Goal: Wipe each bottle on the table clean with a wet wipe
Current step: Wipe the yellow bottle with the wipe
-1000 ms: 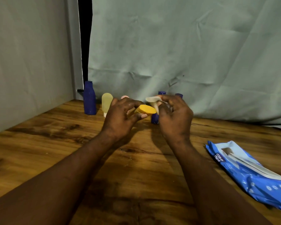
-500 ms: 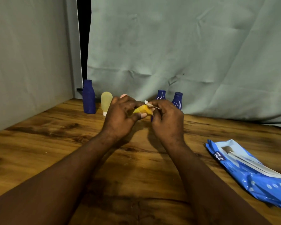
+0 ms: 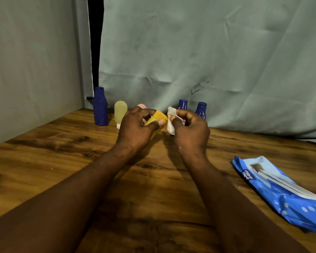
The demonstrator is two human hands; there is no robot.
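In the head view, the blue wipes pack (image 3: 281, 194) at the right of the worktop (image 3: 62, 161) reads "mee mee" in white. Over the far middle, the left hand (image 3: 135, 128) grips the yellow bottle (image 3: 158, 118) while the right hand (image 3: 190, 130) pinches the wet wipe (image 3: 171, 123) at its right end. Since half a second ago the wipe has unfolded wider and the hands have parted slightly.

Wrinkled pale grey-green cloth backdrop (image 3: 208, 52) hangs across rear, heavily creased, lower edge meeting back of counter. Smooth grey-green wall panel (image 3: 29, 70) closes left side, down to counter edge. Narrow black vertical gap (image 3: 94, 42) between panel and cloth. Brown wood-grain counter (image 3: 53, 161), dark streaks, fills lower view. Lighting dim, warm; soft shadows on wood.
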